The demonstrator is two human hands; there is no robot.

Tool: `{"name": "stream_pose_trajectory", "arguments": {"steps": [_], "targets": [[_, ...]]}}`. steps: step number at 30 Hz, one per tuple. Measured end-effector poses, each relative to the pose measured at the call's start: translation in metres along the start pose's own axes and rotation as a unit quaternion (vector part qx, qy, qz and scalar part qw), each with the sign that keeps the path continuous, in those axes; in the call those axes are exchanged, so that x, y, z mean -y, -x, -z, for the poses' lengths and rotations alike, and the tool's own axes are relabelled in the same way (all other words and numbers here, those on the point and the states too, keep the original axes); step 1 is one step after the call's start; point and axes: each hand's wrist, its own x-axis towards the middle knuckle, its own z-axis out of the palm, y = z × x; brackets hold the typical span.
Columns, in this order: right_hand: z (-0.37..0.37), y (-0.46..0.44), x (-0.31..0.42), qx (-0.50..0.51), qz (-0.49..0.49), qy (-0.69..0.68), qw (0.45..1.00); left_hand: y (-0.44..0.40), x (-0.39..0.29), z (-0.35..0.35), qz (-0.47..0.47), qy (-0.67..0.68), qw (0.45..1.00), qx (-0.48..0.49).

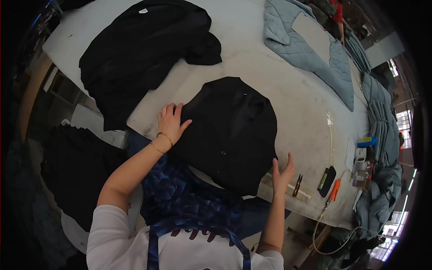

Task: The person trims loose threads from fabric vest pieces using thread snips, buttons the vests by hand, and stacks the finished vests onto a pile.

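Note:
A black piece of cloth (229, 130) lies spread on the white work table (310, 108) before me. My left hand (171, 123) rests on its left edge, fingers apart, with bracelets at the wrist. At the cloth's lower right edge is my right hand (282, 174), its thumb and fingers spread; whether it touches the fabric I cannot tell. Just right of that hand lies a pair of thread snips (297, 185). A larger heap of black fabric (144, 45) with a small white label covers the table's upper left.
Grey-blue quilted fabric (310, 49) lies at the upper right, and more hangs along the right edge (380, 117). An orange-handled tool (335, 190) with a hose, a black object (327, 180) and a blue box (366, 141) are at right. Black fabric (81, 171) hangs at lower left.

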Motion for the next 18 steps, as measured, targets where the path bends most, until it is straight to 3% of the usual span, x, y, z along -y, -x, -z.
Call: {"name": "stream_pose_trajectory", "arguments": {"steps": [1,3,4,6,7,8,9,11,12,13,14,15,16,17,18], "targets": [[-0.004,0.003,0.011,-0.002,-0.010,0.004,1.000,-0.003,-0.003,-0.002,0.008,0.044,0.998,0.049],[-0.014,0.006,0.034,0.159,0.056,-0.066,0.983,-0.009,-0.027,-0.011,0.013,0.086,0.991,0.100],[-0.017,0.001,0.033,0.155,0.051,-0.064,0.985,-0.015,-0.037,-0.015,0.001,0.102,0.988,0.114],[-0.027,-0.008,0.029,0.218,-0.043,-0.055,0.974,-0.033,-0.047,-0.023,-0.019,0.118,0.985,0.128],[-0.030,-0.017,0.024,0.213,-0.050,-0.054,0.974,-0.048,-0.049,-0.028,-0.034,0.165,0.985,0.031],[-0.030,-0.029,0.015,0.135,-0.042,-0.037,0.989,-0.062,-0.050,-0.032,-0.048,0.212,0.974,-0.064],[-0.031,-0.039,0.008,0.057,-0.034,-0.018,0.998,-0.078,-0.051,-0.038,-0.055,0.214,0.974,-0.058],[-0.041,-0.063,-0.002,0.028,-0.024,0.003,0.999,-0.104,-0.055,-0.050,0.051,0.227,0.972,-0.018],[-0.040,-0.071,0.000,0.001,-0.004,0.022,1.000,-0.106,-0.060,-0.052,0.045,0.230,0.972,-0.016],[-0.038,-0.073,0.002,-0.005,-0.008,0.025,1.000,-0.107,-0.063,-0.052,0.076,0.137,0.988,0.018],[-0.039,-0.072,0.007,-0.056,0.053,0.152,0.985,-0.107,-0.067,-0.053,0.107,0.041,0.992,0.051],[-0.040,-0.072,0.016,-0.104,0.113,0.277,0.949,-0.102,-0.068,-0.052,0.103,0.043,0.992,0.051],[-0.039,-0.067,0.021,-0.106,0.112,0.278,0.948,-0.091,-0.066,-0.051,0.028,0.017,0.999,-0.011],[-0.038,-0.055,0.025,-0.047,0.104,0.168,0.979,-0.080,-0.065,-0.049,-0.045,-0.010,0.996,-0.073],[-0.038,-0.042,0.029,0.016,0.094,0.055,0.994,-0.069,-0.067,-0.041,-0.098,0.021,0.993,-0.068]]}}
